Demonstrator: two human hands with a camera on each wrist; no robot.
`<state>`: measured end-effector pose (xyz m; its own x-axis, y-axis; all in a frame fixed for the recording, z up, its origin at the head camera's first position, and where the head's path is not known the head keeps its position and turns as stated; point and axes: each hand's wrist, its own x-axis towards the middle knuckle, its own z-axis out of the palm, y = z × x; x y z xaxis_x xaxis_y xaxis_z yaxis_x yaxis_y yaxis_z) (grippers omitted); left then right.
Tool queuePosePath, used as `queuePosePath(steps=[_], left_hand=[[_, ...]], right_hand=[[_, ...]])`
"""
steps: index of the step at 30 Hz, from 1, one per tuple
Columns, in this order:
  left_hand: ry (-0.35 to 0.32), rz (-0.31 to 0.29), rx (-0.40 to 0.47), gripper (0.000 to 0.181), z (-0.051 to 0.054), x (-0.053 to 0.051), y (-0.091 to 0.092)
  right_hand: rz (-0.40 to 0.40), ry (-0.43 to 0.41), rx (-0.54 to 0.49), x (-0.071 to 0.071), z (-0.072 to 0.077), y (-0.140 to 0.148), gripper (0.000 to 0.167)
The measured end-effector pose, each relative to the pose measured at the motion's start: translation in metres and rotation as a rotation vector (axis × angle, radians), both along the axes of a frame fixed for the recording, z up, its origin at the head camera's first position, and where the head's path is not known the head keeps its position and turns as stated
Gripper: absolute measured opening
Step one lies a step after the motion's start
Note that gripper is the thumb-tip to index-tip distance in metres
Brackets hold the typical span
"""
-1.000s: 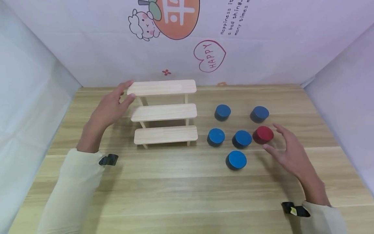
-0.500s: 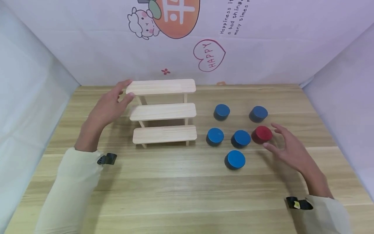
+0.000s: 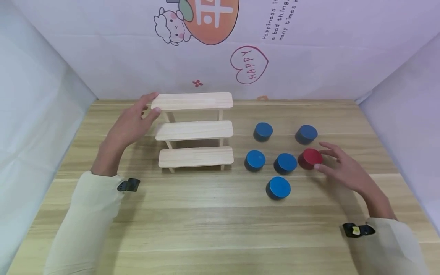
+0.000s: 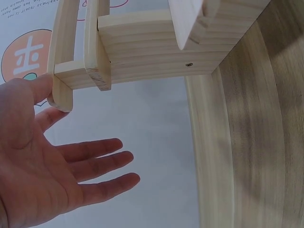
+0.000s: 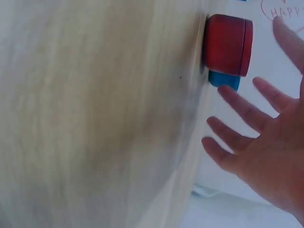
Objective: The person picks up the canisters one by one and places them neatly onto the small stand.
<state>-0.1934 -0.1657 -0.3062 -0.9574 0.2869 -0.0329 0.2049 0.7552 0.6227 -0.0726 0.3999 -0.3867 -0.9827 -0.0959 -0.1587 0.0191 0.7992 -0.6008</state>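
Note:
A three-tier wooden shelf stand [image 3: 196, 156] stands left of centre on the table. My left hand [image 3: 128, 125] pinches the left end of its top tier between thumb and index finger, and in the left wrist view the other fingers spread out loosely. Over on the right, my right hand [image 3: 347, 170] is beside a red round tin [image 3: 310, 158], thumb and fingers apart at its right side. In the right wrist view the red tin [image 5: 227, 45] sits on the table beyond the spread fingers, and nothing is held.
Several blue round tins surround the red one: one [image 3: 285, 163] just left of it, one [image 3: 306, 134] behind, and one [image 3: 278, 188] nearest the front. White printed cloth [image 3: 309, 68] walls off the back of the wooden table [image 3: 220, 229].
My right hand has shifted slightly, its fingers a little closer to the red tin. My left hand keeps its hold on the stand. The tins stay in place.

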Motion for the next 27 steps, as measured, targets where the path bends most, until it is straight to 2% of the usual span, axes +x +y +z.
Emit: queuePosePath(steps=[4, 16, 27], left_hand=[[-0.006, -0.013, 0.019, 0.065, -0.002, -0.002, 0.0], [-0.016, -0.004, 0.013, 0.065, -0.003, -0.001, -0.002], [-0.018, 0.008, 0.059, 0.065, -0.004, -0.001, -0.002]], right_hand=[[-0.004, -0.04, -0.053, -0.002, -0.003, 0.005, 0.086], [0.039, -0.081, -0.044, -0.008, -0.007, 0.003, 0.088], [0.041, -0.031, -0.047, -0.011, -0.009, 0.002, 0.079]])
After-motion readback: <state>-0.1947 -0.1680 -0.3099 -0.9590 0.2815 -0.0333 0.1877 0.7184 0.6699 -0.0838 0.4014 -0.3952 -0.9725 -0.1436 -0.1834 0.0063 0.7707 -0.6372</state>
